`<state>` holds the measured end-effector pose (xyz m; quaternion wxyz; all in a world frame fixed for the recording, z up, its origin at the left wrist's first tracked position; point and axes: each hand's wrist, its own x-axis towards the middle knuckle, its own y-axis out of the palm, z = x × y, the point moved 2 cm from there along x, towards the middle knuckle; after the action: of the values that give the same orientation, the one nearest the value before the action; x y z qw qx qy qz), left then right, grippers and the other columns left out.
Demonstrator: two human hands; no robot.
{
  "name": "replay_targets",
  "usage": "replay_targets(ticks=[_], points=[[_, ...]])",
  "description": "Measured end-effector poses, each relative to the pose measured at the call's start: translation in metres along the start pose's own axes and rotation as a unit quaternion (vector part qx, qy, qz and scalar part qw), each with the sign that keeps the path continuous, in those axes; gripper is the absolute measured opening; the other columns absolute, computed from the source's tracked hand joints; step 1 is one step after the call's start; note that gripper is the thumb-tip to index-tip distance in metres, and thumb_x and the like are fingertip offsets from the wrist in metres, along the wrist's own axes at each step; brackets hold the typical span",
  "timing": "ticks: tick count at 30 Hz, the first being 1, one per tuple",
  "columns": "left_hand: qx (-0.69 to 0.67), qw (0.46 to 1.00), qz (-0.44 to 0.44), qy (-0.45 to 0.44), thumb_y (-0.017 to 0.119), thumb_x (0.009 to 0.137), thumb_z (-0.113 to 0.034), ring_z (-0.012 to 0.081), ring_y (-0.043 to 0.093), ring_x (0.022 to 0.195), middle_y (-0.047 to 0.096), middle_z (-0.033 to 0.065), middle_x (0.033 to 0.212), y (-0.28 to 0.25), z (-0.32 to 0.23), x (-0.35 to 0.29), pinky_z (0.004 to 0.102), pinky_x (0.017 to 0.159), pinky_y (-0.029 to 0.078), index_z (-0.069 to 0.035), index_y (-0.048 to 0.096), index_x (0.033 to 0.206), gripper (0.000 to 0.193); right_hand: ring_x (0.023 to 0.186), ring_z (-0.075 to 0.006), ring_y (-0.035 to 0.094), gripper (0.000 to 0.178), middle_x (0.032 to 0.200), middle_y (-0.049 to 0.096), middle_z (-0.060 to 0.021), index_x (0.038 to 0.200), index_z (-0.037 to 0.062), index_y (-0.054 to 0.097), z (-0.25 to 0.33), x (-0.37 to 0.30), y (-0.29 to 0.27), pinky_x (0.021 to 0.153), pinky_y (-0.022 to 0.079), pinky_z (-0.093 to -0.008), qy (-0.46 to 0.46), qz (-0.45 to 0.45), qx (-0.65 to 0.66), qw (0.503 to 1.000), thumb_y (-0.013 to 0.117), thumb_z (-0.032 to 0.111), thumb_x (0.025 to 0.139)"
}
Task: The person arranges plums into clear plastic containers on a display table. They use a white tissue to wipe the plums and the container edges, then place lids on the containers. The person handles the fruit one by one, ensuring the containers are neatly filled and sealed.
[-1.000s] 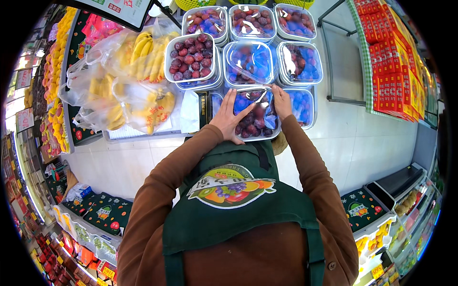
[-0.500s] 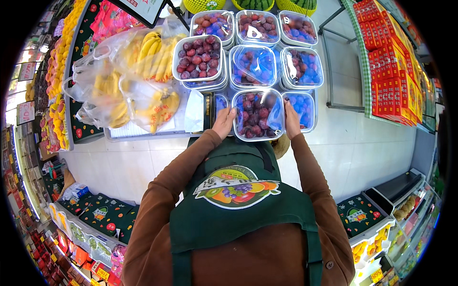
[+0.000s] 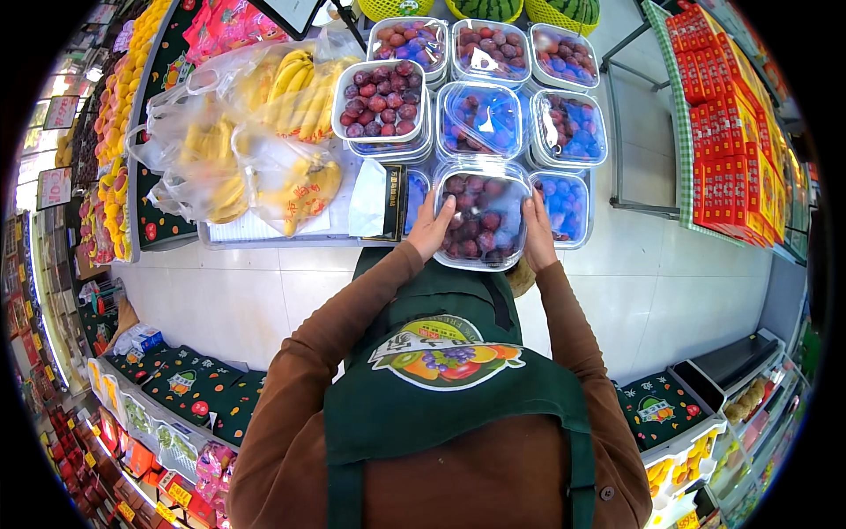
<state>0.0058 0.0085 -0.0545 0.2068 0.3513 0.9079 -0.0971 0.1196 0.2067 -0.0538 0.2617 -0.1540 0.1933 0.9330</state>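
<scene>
A clear plastic box of dark red plums [image 3: 481, 226] is held between my two hands at the near edge of the fruit table. My left hand [image 3: 429, 229] grips its left side, with the thumb over the rim. On the opposite side my right hand [image 3: 537, 233] is wrapped round the edge and corner. The box has a clear, shiny cover and is tilted toward me. Just right of it sits another plum box [image 3: 564, 208] with a bluish glare. Behind stand stacked lidded plum boxes [image 3: 480, 119], and an uncovered white plum box [image 3: 382, 113] tops the left stack.
Bagged bananas [image 3: 291, 181] lie left on the table, beside a black carton [image 3: 394, 204] and a white paper or bag [image 3: 367, 201]. Watermelons [image 3: 573, 11] in yellow nets sit at the back. Red boxes [image 3: 727, 167] are stacked on a table at right.
The held plum box has come slightly nearer to me and tilted. My left hand has shifted with its thumb onto the rim. The whole view has turned a little.
</scene>
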Motion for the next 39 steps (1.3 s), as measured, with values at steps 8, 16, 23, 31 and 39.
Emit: replay_targets(ticks=[8, 16, 23, 31, 39], points=[[-0.183, 0.981, -0.021, -0.054, 0.047, 0.101, -0.04, 0.0213, 0.026, 0.14, 0.029, 0.0108, 0.152, 0.009, -0.02, 0.019, 0.0367, 0.114, 0.022, -0.009, 0.02, 0.151, 0.065, 0.127, -0.0146, 0.043, 0.053, 0.14, 0.046, -0.0077, 0.146, 0.0005, 0.035, 0.017, 0.022, 0.004, 0.108, 0.031, -0.0293, 0.022, -0.061, 0.031, 0.997, 0.049, 0.027, 0.102], [-0.173, 0.985, -0.018, -0.024, 0.054, 0.098, -0.039, 0.0213, 0.035, 0.134, 0.038, 0.0139, 0.145, 0.01, -0.018, 0.024, 0.035, 0.111, 0.029, -0.004, 0.025, 0.149, 0.068, 0.13, -0.0165, 0.041, 0.05, 0.143, 0.043, -0.0094, 0.145, 0.0006, 0.036, 0.015, 0.035, -0.007, 0.109, 0.031, -0.03, -0.027, -0.056, 0.004, 0.998, 0.049, 0.023, 0.102], [0.075, 0.992, -0.073, 0.076, 0.053, 0.095, -0.048, 0.0363, 0.04, 0.128, 0.039, 0.0251, 0.139, 0.005, 0.011, 0.03, 0.0399, 0.11, 0.029, 0.001, 0.026, 0.147, 0.076, 0.131, -0.0194, 0.041, 0.051, 0.144, 0.043, -0.0122, 0.144, -0.0001, 0.037, -0.004, 0.012, -0.008, 0.11, 0.031, -0.0311, -0.094, -0.112, -0.077, 0.986, 0.049, 0.024, 0.101], [0.168, 0.972, -0.109, 0.125, 0.049, 0.098, -0.045, 0.0419, 0.038, 0.127, 0.038, 0.0296, 0.135, 0.006, -0.005, 0.035, 0.0425, 0.109, 0.03, 0.003, 0.021, 0.148, 0.075, 0.132, -0.0224, 0.041, 0.046, 0.143, 0.044, -0.0131, 0.143, 0.0015, 0.039, 0.004, 0.02, -0.001, 0.11, 0.03, -0.0332, -0.157, -0.136, -0.189, 0.96, 0.044, 0.02, 0.102], [0.394, 0.844, -0.05, 0.359, 0.075, 0.078, -0.037, 0.0412, 0.034, 0.133, 0.034, 0.0226, 0.145, 0.005, -0.044, 0.039, 0.0465, 0.111, 0.03, -0.006, 0.028, 0.148, 0.09, 0.136, -0.0307, 0.038, 0.038, 0.146, 0.042, -0.0143, 0.136, 0.0067, 0.049, 0.008, 0.03, -0.001, 0.113, 0.028, -0.0374, -0.275, -0.098, -0.359, 0.886, 0.038, 0.009, 0.1]])
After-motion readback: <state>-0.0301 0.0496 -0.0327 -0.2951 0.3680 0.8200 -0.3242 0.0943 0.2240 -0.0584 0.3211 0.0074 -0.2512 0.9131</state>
